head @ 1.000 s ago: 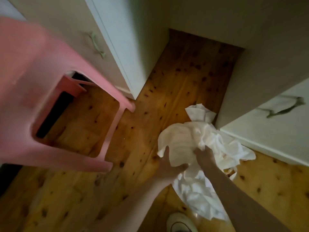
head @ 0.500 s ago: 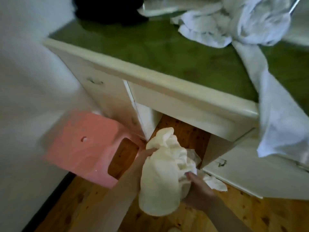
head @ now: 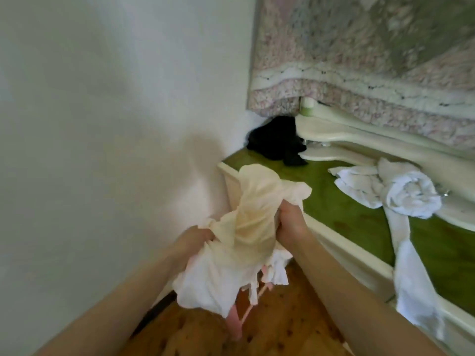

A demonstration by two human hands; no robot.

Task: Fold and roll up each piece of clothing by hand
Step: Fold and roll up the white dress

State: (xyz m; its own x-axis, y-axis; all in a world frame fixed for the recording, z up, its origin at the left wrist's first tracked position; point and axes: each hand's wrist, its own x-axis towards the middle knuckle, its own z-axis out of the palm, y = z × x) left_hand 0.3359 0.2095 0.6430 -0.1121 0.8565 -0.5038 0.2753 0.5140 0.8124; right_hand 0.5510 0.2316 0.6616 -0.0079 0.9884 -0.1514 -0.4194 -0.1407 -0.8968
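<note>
I hold a crumpled cream-white garment (head: pixel 246 227) up in front of me with both hands. My left hand (head: pixel 198 236) grips its left side and my right hand (head: pixel 290 222) grips its right side near the top. The cloth hangs down bunched between them, above the wooden floor. A white garment (head: pixel 401 196) lies partly rolled on the green desk top (head: pixel 334 201), with one long end trailing over the front edge. A black garment (head: pixel 277 142) sits heaped in the desk's back left corner.
The cream desk edge (head: pixel 347 253) runs diagonally to my right. A white wall (head: pixel 102 124) stands close on the left. A patterned quilt (head: pixel 372 60) hangs behind the desk. A pink stool (head: pixel 55 323) shows under the held cloth, on the wooden floor (head: pixel 282 325).
Both hands have lifted the cream garment from the floor to desk height. The view has swung up from the floor and stool to the desk top and wall.
</note>
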